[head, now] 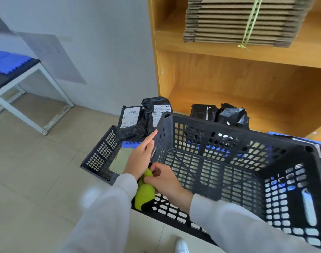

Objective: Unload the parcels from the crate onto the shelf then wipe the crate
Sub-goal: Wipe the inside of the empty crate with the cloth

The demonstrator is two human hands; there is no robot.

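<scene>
Black plastic crate (229, 161), lattice walls and floor all full of slots, sits tilted up in the middle of the view with nothing inside it. At its 9 o'clock corner the left hand (140, 156) lies flat against the outside wall, fingers straight, steadying it. Right hand (162, 178) is just below, at about 7 o'clock of the crate, fingers curled round a lime green cloth (144, 195) bunched over the rim.

Parcels are black plastic bags: two (220, 115) stand on the bottom board of the wooden shelf (247, 59) at 12 o'clock, and a few more with white barcode labels (136, 119) sit at 10 o'clock in a second black crate (101, 156) on the floor. Up on the higher board is a tied bundle of flat cardboard (238, 22).
</scene>
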